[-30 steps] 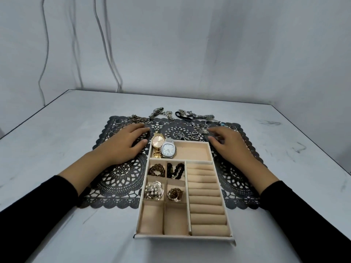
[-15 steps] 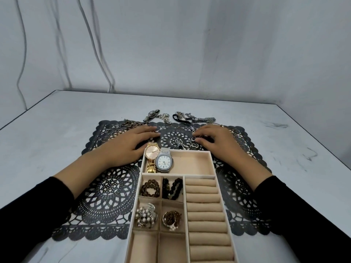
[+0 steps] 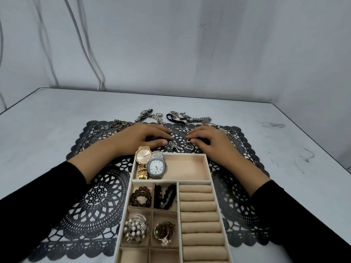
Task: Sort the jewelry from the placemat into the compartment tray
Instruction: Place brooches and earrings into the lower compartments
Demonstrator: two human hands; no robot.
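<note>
A beige compartment tray lies on a black lace placemat. Its far compartment holds a gold watch and a silver watch. Smaller cells hold a brown bead bracelet, black beads, a pearl brooch and a gold piece. My left hand and my right hand rest palm down on the mat beyond the tray, fingers loosely bent, either side of small silver charms. Neither hand holds anything.
Several thin rings lie at the mat's far left and more at its far right. A small watch, chains and a black cord with metal bracelets lie on the grey table past the mat. Ring rolls fill the tray's right side.
Both hands have slid inward along the mat toward the silver charms between them. The view has shifted closer, so the tray sits lower in the frame.
</note>
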